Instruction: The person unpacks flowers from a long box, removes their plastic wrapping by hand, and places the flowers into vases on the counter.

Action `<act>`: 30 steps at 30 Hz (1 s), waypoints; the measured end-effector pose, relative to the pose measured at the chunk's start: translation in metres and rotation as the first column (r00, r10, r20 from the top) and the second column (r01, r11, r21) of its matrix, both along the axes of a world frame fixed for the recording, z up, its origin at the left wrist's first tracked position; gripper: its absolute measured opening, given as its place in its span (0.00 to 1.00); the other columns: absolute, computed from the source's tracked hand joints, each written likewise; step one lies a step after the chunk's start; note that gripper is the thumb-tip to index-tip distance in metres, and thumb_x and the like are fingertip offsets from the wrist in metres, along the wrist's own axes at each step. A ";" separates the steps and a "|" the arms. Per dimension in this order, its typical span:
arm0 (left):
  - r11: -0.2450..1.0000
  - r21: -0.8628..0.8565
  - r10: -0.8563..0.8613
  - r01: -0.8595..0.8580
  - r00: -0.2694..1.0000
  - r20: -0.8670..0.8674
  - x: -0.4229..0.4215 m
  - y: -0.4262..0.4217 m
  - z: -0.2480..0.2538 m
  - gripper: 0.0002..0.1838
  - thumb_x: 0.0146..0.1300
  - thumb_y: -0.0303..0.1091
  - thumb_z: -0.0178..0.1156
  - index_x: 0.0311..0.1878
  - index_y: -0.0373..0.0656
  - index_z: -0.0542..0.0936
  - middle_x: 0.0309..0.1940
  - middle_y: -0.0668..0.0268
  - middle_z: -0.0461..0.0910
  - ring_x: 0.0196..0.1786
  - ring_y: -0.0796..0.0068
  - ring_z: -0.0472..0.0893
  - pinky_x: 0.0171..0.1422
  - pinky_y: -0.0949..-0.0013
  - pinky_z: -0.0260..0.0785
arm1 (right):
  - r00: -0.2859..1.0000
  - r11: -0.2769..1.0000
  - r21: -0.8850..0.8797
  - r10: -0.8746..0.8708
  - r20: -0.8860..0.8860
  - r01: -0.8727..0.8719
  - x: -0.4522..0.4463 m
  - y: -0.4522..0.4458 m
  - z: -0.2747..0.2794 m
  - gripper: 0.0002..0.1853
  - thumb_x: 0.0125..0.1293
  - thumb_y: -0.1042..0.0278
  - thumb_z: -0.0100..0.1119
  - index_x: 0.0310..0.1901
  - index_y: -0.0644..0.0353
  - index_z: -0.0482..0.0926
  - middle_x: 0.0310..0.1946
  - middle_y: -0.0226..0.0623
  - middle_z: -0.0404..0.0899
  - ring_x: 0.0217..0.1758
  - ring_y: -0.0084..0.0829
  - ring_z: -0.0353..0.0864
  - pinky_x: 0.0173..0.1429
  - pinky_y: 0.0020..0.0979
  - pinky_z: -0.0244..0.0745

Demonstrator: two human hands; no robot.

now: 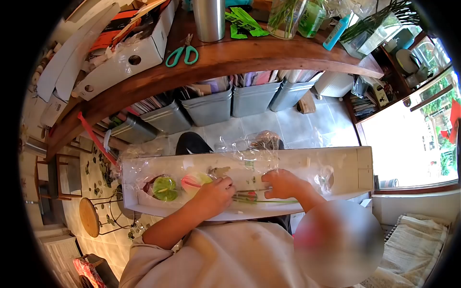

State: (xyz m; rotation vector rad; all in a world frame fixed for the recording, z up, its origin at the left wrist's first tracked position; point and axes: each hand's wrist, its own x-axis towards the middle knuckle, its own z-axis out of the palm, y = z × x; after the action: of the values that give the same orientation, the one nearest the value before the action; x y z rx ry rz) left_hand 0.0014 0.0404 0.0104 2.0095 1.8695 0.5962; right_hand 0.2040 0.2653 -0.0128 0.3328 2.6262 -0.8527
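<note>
A long, shallow white cardboard box (336, 161) lies across my lap with cut flowers inside. At its left end are a green anthurium (164, 188) and a pink and pale green anthurium (193, 181), both in clear plastic. My left hand (216, 194) is over the box beside the pink flower, fingers curled together; what they pinch is hidden. My right hand (283, 185) hovers over the middle of the box, fingers bent but apart. Between the hands lie thin stems and a small red and green piece (249, 195). A green stem (271, 201) runs along the near wall.
Crumpled clear plastic (249, 144) hangs over the box's far edge. Beyond, a curved wooden counter (230, 60) holds teal-handled scissors (182, 55), a steel tumbler (210, 19), a glass vase (286, 19) and an open carton (129, 53). Grey bins (206, 108) stand underneath. A stool (90, 217) is at left.
</note>
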 end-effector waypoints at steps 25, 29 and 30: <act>0.971 0.090 -0.190 0.220 0.945 -0.265 0.023 0.004 -0.018 0.13 0.61 0.32 0.61 0.44 0.36 0.86 0.47 0.60 0.84 0.56 0.61 0.80 0.68 0.57 0.70 | 0.941 1.000 0.005 0.018 0.337 -0.021 -0.005 0.009 0.058 0.26 0.74 0.50 0.61 0.67 0.53 0.77 0.56 0.55 0.84 0.62 0.55 0.81 0.67 0.51 0.74; 0.973 0.121 -0.152 0.195 0.943 -0.297 0.028 0.002 -0.016 0.13 0.60 0.32 0.60 0.44 0.34 0.86 0.46 0.60 0.84 0.58 0.60 0.80 0.70 0.56 0.70 | 0.922 1.000 -0.026 0.018 0.387 -0.009 -0.001 0.010 0.058 0.27 0.75 0.49 0.58 0.68 0.56 0.76 0.55 0.54 0.84 0.62 0.56 0.80 0.67 0.51 0.73; 0.975 0.125 -0.141 0.185 0.944 -0.298 0.029 0.001 -0.019 0.14 0.60 0.32 0.60 0.44 0.34 0.86 0.46 0.60 0.84 0.58 0.60 0.80 0.71 0.56 0.70 | 0.917 0.998 -0.057 0.032 0.397 -0.010 0.001 0.013 0.054 0.27 0.75 0.49 0.58 0.68 0.57 0.76 0.55 0.54 0.83 0.63 0.56 0.80 0.68 0.50 0.73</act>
State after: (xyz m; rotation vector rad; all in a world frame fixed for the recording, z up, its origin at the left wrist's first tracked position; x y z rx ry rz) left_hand 0.0309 0.0414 -0.0082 2.4362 1.8325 0.4299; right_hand 0.2046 0.2783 0.0414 0.4145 2.2212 -0.7548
